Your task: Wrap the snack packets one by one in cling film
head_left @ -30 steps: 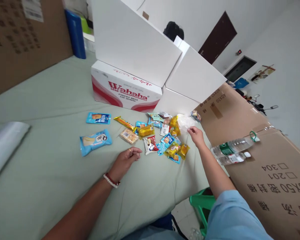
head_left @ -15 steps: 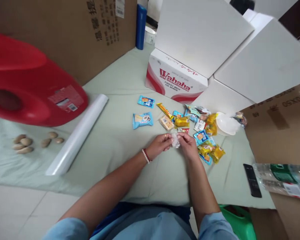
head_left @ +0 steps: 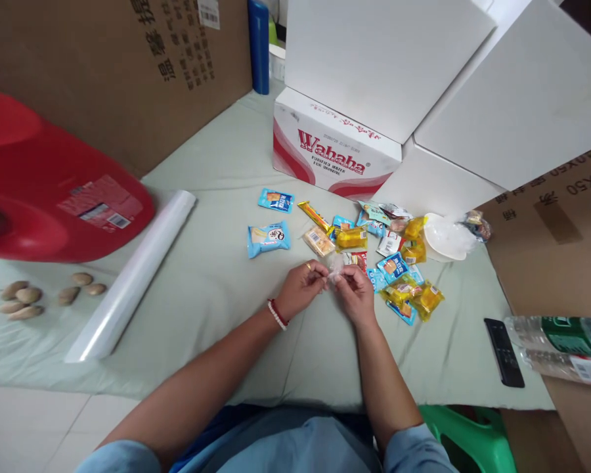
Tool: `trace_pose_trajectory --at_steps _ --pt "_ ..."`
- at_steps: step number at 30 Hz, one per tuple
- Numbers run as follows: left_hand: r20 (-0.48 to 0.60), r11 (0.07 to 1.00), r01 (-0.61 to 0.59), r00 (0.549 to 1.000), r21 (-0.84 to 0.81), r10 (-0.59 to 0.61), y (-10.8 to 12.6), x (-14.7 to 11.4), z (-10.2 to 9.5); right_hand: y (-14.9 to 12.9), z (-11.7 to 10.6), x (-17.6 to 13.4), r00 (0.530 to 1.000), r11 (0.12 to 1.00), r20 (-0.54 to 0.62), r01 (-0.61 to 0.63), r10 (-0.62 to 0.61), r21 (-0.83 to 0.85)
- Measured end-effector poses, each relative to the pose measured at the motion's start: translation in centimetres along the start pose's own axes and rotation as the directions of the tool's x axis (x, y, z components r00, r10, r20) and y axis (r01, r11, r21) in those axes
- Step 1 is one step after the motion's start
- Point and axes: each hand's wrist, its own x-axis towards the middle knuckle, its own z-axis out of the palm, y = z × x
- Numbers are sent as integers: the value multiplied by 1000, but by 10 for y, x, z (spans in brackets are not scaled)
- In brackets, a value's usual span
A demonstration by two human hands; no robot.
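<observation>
Between my two hands is a small crumpled piece of clear plastic, held above the cloth. My left hand pinches its left side. My right hand pinches the other side, fingers curled in. Just beyond my fingers lie a red-and-white snack packet, a pale biscuit packet and a yellow snack packet. To the right of my right hand several blue and yellow packets are heaped, among them a blue packet. A light-blue packet and a smaller blue packet lie apart, further left.
A white bowl with clear plastic in it stands behind the heap. At the back is a Wahaha carton. On the left are a plastic roll, a red jug and several stones. A black phone lies near plastic bottles.
The view has shifted slightly, so most things sit further left. Both hands stay together on the clear plastic, which looks more bunched, and its upper end now sticks up past the fingers.
</observation>
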Motion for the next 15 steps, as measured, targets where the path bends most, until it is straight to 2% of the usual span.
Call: trace_pose_trajectory --at_steps 2,4,8,12,15 --pt "9 998 45 999 -33 -45 0 0 -1 -2 -2 2 999 997 -7 53 -53 -64" --pt "-12 999 36 999 -5 -36 1 1 -2 -5 -4 2 996 989 2 87 -88 -116" --pt "-89 1000 19 996 1 -19 1 5 -5 -10 -5 2 997 993 -17 77 -79 -87" --pt "-82 995 41 995 -95 -49 2 8 -8 -9 -7 3 995 992 -62 -68 74 102" --pt "-72 986 58 995 -155 -70 1 9 -8 -5 -8 4 970 932 -52 -210 236 297"
